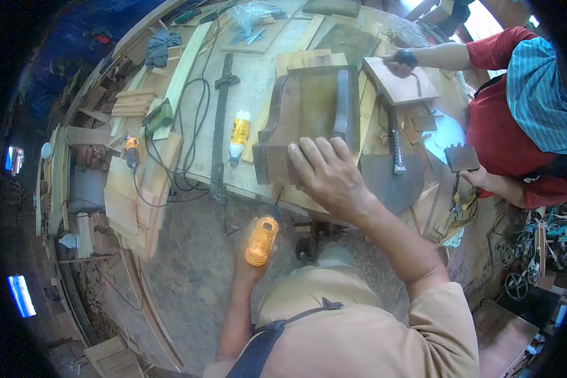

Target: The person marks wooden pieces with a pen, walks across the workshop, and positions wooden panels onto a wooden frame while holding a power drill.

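Workbench [252, 79], drill [263, 241] in left hand [242, 253]

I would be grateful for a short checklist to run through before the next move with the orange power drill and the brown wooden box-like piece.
1. Orange power drill in the left hand: ok.
2. Right hand on the brown wooden box-like piece: ok, at its near end; firmness cannot tell.
3. Thin dark drill bit touching the piece: cannot tell.
4. Piece clamped: not ok as far as visible; the long dark metal bar clamp lies apart, to its left.
5. Co-worker's far hand and near hand off the piece: ok.
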Tool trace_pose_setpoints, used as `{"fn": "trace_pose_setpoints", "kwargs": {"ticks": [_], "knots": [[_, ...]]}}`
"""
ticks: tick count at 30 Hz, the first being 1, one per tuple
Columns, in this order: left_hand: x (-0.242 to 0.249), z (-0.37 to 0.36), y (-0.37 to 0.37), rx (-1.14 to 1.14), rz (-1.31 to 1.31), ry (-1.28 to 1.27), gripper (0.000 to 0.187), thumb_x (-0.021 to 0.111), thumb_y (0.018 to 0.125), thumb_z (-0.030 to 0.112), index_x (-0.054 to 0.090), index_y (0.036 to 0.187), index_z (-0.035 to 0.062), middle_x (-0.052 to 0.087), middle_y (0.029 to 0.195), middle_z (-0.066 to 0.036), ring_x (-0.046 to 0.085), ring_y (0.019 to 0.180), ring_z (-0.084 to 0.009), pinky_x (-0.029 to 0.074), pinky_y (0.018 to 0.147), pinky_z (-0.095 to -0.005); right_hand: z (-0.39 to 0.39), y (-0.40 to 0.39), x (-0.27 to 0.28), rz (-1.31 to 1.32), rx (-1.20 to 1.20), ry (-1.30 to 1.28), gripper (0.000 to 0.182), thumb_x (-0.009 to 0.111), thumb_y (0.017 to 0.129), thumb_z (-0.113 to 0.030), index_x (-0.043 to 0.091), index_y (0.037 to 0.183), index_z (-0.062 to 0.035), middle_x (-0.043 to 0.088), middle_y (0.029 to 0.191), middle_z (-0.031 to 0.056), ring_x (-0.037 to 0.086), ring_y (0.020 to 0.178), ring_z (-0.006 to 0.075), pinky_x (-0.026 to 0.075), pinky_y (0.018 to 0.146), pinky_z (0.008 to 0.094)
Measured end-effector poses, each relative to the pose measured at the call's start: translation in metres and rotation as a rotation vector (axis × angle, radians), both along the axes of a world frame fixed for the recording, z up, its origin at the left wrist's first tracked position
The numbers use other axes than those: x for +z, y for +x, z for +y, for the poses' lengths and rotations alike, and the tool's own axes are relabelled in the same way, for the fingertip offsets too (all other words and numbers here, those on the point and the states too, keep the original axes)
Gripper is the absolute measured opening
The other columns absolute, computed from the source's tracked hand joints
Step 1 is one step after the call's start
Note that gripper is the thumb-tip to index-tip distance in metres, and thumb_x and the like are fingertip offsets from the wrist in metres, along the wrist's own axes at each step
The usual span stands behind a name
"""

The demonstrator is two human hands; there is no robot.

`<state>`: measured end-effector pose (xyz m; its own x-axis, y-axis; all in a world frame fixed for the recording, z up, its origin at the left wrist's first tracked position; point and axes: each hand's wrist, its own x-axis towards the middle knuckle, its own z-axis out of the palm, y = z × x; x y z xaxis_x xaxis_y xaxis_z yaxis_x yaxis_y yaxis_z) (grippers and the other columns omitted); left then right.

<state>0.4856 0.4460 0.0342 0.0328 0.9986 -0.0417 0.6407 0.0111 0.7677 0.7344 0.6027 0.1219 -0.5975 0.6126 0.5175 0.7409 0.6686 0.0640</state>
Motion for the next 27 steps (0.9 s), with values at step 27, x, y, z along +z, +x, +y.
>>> {"fn": "trace_pose_setpoints", "kwargs": {"ticks": [27], "knots": [[0.006,0.013,-0.014,0.077,-0.021,-0.247,0.051,0.088,0.081,0.019,0.066,0.123,0.0010,0.073,0.113,-0.007,0.068,0.102,-0.0172,0.053,0.090,-0.0330,0.112,0.071,0.046,0.188,0.087,-0.289,0.059,0.085,0.067,-0.030,0.066,0.116,-0.0025,0.070,0.097,0.0181,0.067,0.096,0.0362,0.052,0.084,0.0463]]}}
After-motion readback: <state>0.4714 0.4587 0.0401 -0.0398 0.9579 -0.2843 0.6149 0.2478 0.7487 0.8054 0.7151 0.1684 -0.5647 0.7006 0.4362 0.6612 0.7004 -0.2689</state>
